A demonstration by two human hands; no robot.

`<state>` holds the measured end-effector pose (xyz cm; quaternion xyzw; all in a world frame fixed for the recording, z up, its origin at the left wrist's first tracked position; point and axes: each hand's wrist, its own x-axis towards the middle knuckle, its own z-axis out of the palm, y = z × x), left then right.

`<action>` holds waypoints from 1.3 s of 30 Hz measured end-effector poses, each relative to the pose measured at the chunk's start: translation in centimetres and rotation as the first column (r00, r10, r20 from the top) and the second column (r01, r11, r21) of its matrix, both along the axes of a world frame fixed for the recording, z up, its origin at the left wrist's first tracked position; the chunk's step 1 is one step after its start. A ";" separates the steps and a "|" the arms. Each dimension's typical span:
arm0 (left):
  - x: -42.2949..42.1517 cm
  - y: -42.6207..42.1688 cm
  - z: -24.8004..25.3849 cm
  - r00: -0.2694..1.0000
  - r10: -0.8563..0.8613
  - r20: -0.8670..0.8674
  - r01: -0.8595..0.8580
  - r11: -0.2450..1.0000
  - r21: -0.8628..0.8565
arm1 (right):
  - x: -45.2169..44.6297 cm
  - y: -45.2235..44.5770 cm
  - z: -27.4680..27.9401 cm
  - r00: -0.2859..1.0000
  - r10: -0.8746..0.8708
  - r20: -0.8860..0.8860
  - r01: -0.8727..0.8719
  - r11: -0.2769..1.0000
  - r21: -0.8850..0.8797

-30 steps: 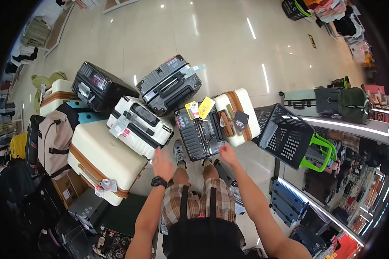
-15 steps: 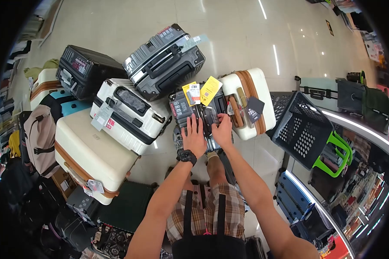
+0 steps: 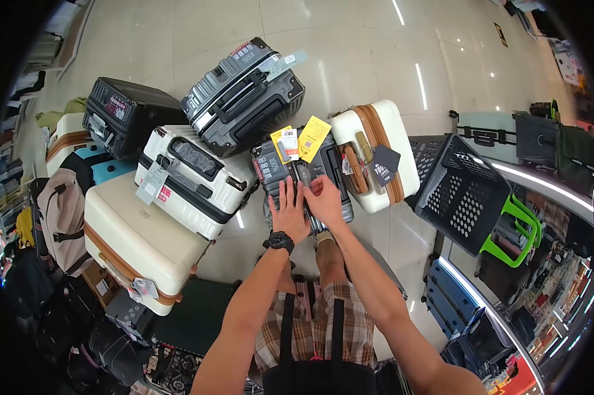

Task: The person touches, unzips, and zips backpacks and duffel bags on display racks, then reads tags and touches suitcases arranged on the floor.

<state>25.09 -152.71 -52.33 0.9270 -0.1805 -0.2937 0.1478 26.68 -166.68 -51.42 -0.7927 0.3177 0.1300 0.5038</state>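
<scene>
A dark grey suitcase point(image 3: 333, 174) with yellow tags point(image 3: 314, 138) stands in front of my legs. My left hand point(image 3: 290, 214) lies on its top, fingers stretched out, beside the central handle. At the handle's right side, my right hand point(image 3: 323, 201) has its fingers curled; what they grip, if anything, is hidden. A cream suitcase with brown trim point(image 3: 400, 155) stands just right of the grey one. To the left is a white suitcase point(image 3: 198, 178) with a black band.
A larger grey suitcase point(image 3: 244, 99) and a black suitcase point(image 3: 142, 105) stand beyond. At left lies a big cream suitcase point(image 3: 149, 224). A black basket with green handles point(image 3: 461, 204) is at right; shelves of luggage line the right side.
Both hands have come down from the air onto the grey suitcase. Over the last half second, my right hand has shifted left, closer to my left hand. The view has also shifted.
</scene>
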 end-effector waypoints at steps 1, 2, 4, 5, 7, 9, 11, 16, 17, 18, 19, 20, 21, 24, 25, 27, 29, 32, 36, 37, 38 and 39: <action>-0.1 0.1 -0.4 1.000 0.000 0.001 0.000 1.000 0.000 | -0.3 0.5 0.0 1.000 0.000 0.001 0.000 1.000 0.000; -0.2 0.3 -0.8 0.999 -0.023 -0.026 0.024 1.000 0.020 | -0.5 1.0 -0.1 0.998 0.016 0.054 -0.016 1.000 -0.002; -0.5 0.4 -1.6 0.997 -0.046 -0.054 0.048 0.998 0.038 | -1.1 1.6 -0.3 0.989 0.040 0.146 -0.039 0.999 -0.010; -0.6 0.3 -2.0 0.996 -0.043 -0.072 0.046 0.998 0.040 | -1.1 1.6 -0.6 0.988 0.040 0.146 -0.039 0.999 -0.010; -0.8 0.3 -2.6 0.995 -0.040 -0.090 0.043 0.998 0.041 | -1.2 1.6 -1.2 0.992 0.072 0.105 -0.080 0.994 0.072; -0.8 0.3 -3.2 0.984 -0.053 -0.172 0.064 0.996 0.058 | -0.7 1.6 -1.0 0.995 0.091 0.043 -0.094 0.992 0.087; -0.7 0.4 -3.6 0.979 -0.072 -0.192 0.088 0.993 0.077 | -0.2 1.5 -1.2 0.994 0.110 -0.018 -0.107 0.989 0.102; -0.7 0.2 -3.8 0.967 -0.105 -0.231 0.132 0.986 0.101 | 0.5 1.1 -1.1 0.960 0.208 -0.185 -0.193 0.976 0.096; -0.8 0.2 -4.0 0.967 -0.106 -0.231 0.134 0.985 0.107 | 0.6 1.1 -0.9 0.960 0.210 -0.185 -0.195 0.976 0.093; -0.8 0.2 -4.1 0.967 -0.107 -0.230 0.136 0.984 0.114 | 0.8 1.1 -0.7 0.949 0.222 -0.223 -0.208 0.974 0.085; -0.9 0.2 -4.3 0.968 -0.105 -0.229 0.133 0.985 0.112 | 1.0 1.2 -0.6 0.937 0.235 -0.259 -0.222 0.972 0.078; -0.8 0.3 -4.2 0.965 -0.120 -0.232 0.151 0.981 0.120 | 1.2 1.2 -0.6 0.937 0.236 -0.259 -0.224 0.972 0.077; -0.7 0.4 -4.1 0.962 -0.136 -0.236 0.169 0.977 0.127 | 1.4 1.1 -0.7 0.927 0.246 -0.283 -0.235 0.969 0.073; -0.6 0.4 -3.9 0.952 -0.158 -0.263 0.198 0.971 0.134 | 1.2 0.7 -2.3 0.921 0.274 -0.275 -0.262 0.962 0.080; -0.8 0.4 -4.0 0.953 -0.154 -0.262 0.194 0.972 0.133 | 0.9 0.4 -3.2 0.925 0.290 -0.244 -0.276 0.957 0.091; -1.2 0.5 -4.2 0.982 -0.126 -0.138 0.137 0.988 0.070 | 1.4 -1.0 -3.9 0.908 0.331 -0.257 -0.300 0.942 0.153; -1.2 0.8 -4.1 0.983 -0.108 -0.149 0.112 0.994 0.018 | 1.8 -1.5 -4.4 0.889 0.372 -0.269 -0.321 0.922 0.214; -1.2 1.6 -3.6 0.984 -0.121 -0.131 0.123 0.992 0.007 | 1.8 -1.6 -5.4 0.881 0.384 -0.277 -0.326 0.916 0.234; -0.8 3.5 -1.0 0.985 -0.170 -0.032 0.171 0.985 0.012 | 1.5 -1.5 -6.6 0.888 0.376 -0.265 -0.302 0.911 0.281; -1.3 4.1 -0.9 0.979 -0.191 0.071 0.193 0.981 -0.027 | 1.8 -1.6 -6.3 0.881 0.399 -0.253 -0.331 0.904 0.271; -1.2 4.2 0.9 0.981 -0.194 0.026 0.193 0.981 0.020 | 1.7 -1.6 -7.0 0.863 0.427 -0.270 -0.360 0.895 0.263; -1.8 4.5 1.6 0.981 -0.191 0.024 0.191 0.981 0.022 | 2.4 -1.6 -6.2 0.862 0.429 -0.271 -0.362 0.894 0.265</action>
